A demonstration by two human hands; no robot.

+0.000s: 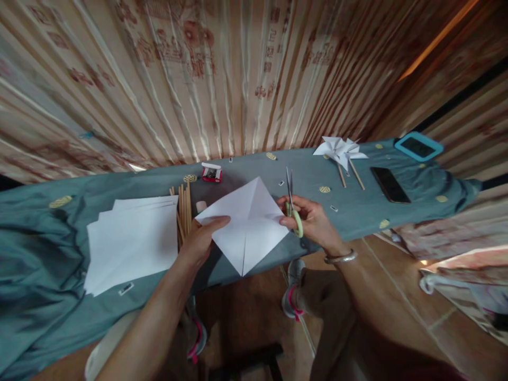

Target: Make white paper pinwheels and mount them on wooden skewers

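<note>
A square sheet of white paper (248,222) is held up with one corner toward me. Its near corner has a slit running inward, and a crease continues toward the far corner. My left hand (202,235) grips the left corner, thumb on top. On the right, my right hand (307,217) is closed round scissors (294,211) with pale green handles, their blades pointing away and slightly parted. The fingers of that hand also touch the paper's right corner.
Left lie stacked white sheets (133,243) and several wooden sticks (184,206). Behind is a red box of small metal pieces (211,173). Two paper pinwheels (339,151), a dark phone (390,184) and a blue-framed tablet (418,146) rest right on the grey-green tablecloth (246,166).
</note>
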